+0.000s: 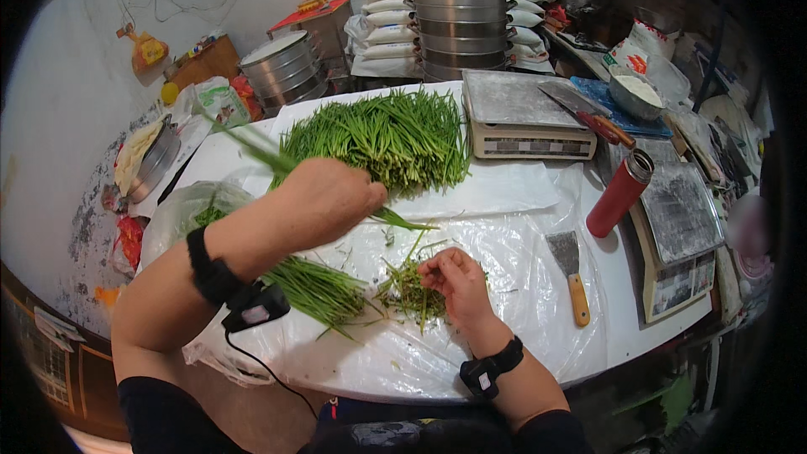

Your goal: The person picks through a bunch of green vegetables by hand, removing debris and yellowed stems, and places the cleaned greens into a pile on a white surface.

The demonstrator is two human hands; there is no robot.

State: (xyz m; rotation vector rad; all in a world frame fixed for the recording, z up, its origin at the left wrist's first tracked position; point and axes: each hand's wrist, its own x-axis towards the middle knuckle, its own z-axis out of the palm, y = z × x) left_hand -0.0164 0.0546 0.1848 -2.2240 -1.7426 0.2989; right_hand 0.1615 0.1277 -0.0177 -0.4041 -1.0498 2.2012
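My left hand (331, 198) is closed around a few green garlic chives (258, 150), raised in front of the large chive pile (384, 132). Their leafy ends point to the upper left, and the stem ends (403, 221) stick out to the right of my fist. My right hand (455, 280) hovers over or rests on a small heap of trimmed chive scraps (410, 293), fingers curled; whether anything small is pinched there is unclear. Under my left forearm lies a smaller bundle of chives (321, 293). A plastic bag (183, 208) with chives inside stands at the left.
A wood-handled scraper (574, 277) lies on the plastic sheet (517, 328). Farther right stand a red flask (621, 192) and two scales, one behind (536, 139) and one at the side (678, 221). A cleaver (580, 104) rests on the back scale. Stacked steamers (463, 12) rise behind the table.
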